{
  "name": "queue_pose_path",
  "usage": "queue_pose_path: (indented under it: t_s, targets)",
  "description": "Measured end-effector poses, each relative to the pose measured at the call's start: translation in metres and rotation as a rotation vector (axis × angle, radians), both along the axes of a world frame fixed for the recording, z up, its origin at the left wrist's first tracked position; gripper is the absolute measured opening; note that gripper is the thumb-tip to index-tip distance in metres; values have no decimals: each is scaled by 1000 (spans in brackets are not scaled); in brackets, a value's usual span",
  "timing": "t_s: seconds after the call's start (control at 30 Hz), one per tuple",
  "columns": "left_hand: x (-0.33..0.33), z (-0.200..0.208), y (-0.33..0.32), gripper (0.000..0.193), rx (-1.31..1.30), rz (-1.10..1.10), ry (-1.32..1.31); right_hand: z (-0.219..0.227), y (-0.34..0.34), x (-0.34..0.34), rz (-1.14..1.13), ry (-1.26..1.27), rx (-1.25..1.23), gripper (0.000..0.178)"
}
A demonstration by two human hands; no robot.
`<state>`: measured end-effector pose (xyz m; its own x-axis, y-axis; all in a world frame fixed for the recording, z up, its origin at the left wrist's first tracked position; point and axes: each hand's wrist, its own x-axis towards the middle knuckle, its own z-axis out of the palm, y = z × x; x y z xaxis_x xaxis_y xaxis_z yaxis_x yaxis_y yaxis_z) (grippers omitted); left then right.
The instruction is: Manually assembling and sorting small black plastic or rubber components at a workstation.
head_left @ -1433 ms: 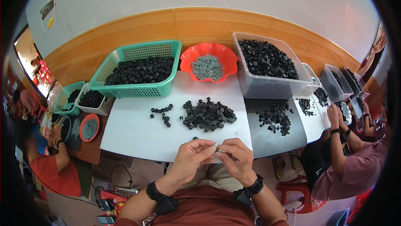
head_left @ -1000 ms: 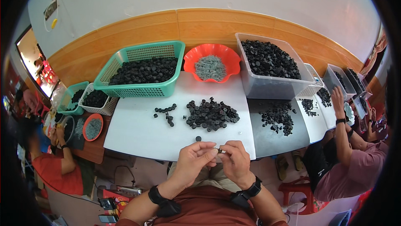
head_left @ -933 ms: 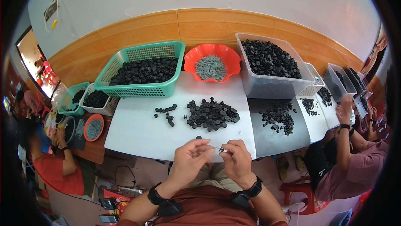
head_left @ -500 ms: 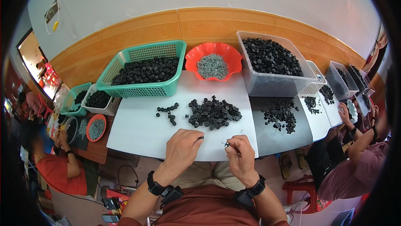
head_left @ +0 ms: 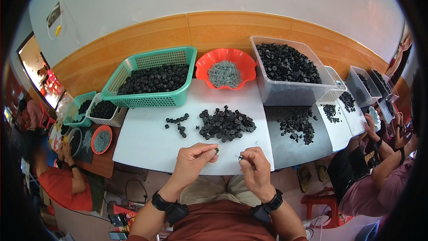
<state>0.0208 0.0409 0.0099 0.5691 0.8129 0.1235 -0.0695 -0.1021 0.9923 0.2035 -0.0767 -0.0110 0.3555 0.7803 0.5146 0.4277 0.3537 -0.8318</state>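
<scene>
Above the near edge of the white table mat (head_left: 142,145), my left hand (head_left: 192,161) pinches a small black round plastic part (head_left: 216,150) between thumb and fingers. A short gap away, my right hand (head_left: 256,166) is closed on a thin silvery screw (head_left: 238,156), its shank pointing left toward the black part. Something dark sits by the screw at my fingertips, too small to make out. Just beyond my hands lies a heap of black round plastic parts (head_left: 227,124). Left of it is a small loose group of similar parts (head_left: 182,128).
At the back stand a green basket (head_left: 147,101) of black parts, a red bowl (head_left: 206,60) of screws and a clear bin (head_left: 290,90) of black parts. More black pieces (head_left: 298,127) lie on a dark mat to the right. People work at both sides.
My left hand has turned a little, so more of the black part shows. My right hand keeps its pinch on the screw. The whole view has shifted slightly.
</scene>
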Motion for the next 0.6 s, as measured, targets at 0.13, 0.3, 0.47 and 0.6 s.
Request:
queue_pose_path:
  t_s: [0.13,0.3,0.47,0.6]
  targets:
    - [-3,1,-1,23,-346,-61,-135,1,-1,-1,-7,-7,-17,19]
    - [-5,-1,0,24,-491,-116,-240,-2,-1,0,37,-52,5,13]
    - [-6,-1,-2,23,-580,-162,-302,5,-1,-3,49,-55,5,14]
    - [-8,-5,1,23,-648,-160,-329,7,2,-11,29,-16,10,24]
